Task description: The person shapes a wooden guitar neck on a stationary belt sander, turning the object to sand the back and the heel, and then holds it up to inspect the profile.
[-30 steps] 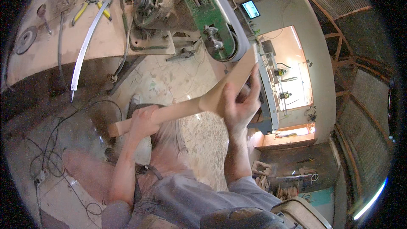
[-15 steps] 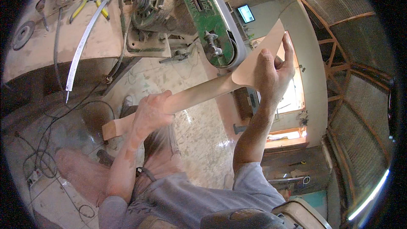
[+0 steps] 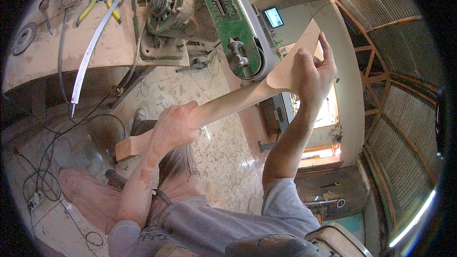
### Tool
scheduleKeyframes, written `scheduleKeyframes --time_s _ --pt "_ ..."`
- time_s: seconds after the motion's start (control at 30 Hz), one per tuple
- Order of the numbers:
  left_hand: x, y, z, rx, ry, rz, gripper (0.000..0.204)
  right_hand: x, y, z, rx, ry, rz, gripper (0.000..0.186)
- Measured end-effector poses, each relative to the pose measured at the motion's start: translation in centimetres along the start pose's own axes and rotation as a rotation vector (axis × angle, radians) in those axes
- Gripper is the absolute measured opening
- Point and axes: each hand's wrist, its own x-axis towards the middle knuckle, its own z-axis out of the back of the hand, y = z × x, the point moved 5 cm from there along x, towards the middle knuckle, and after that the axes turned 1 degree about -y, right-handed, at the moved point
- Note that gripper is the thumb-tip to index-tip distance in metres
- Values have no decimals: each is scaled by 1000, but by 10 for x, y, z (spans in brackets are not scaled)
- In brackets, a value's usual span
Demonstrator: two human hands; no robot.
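I hold a pale wooden guitar neck slantwise across the middle, its broad, flared headstock at the upper right. My left hand wraps round the shaft near the block-shaped heel, which sticks out at the lower left. At the headstock, my right hand grips with the thumb laid over its face and the index finger stretched along its edge. The rounded end of a green belt sander is right beside the neck where the shaft widens. Whether wood and belt touch, I cannot tell.
A dusty workbench at the left carries yellow-handled pliers, a long metal ruler and a round disc. The sander's motor sits beside them. Black cables coil on the floor at the left.
The headstock and my right hand have shifted slightly right, away from the sander's end. My left hand keeps its hold on the shaft.
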Motion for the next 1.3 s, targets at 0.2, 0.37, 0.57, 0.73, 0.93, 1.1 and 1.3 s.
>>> scheduleKeyframes --time_s 0.2,0.37,0.57,0.73,0.93,1.1,1.3 --pt "5 -4 0 -32 82 39 36 6 0 1 -86 17 -8 65" --pt "9 -1 -5 -47 143 24 36 15 3 1 -197 2 39 64" --pt "14 3 -11 -122 245 -12 42 22 0 2 -227 7 30 64" --pt "16 3 -12 -180 277 12 42 29 -5 0 -225 32 48 66" --pt "17 4 -18 -194 279 -24 45 36 -13 0 -214 20 64 65" --pt "20 3 -21 -242 300 7 48 37 -15 -2 -199 30 68 62" --pt "23 6 -26 -318 286 -17 47 36 -9 -1 -264 3 74 55"
